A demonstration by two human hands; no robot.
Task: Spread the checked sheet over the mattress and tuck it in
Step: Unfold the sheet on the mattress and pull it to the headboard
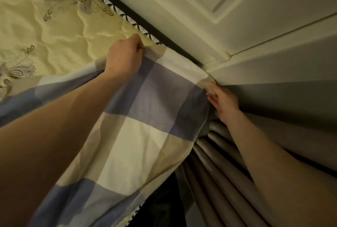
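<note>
At the far left the quilted mattress [54, 35] lies bare, its braided edge trim [113, 6] running along the dark gap. My left hand [125, 55] is curled tight on the top hem of the checked sheet [145, 135], knuckles up, just short of that trim. The sheet covers only this corner of the mattress and hangs off the side toward me. My right hand [225, 103] reaches to the sheet's corner where the mattress meets the white panelled board [218, 8], above the pleated curtain [228, 163]. Its fingers look fairly straight, and I cannot tell whether they pinch the cloth or only push it. To do this well, I judge I should draw the hem taut with my left so the checks run square to the edge. Then I should press the corner down into the gap with flat fingers, not catching the curtain.
</note>
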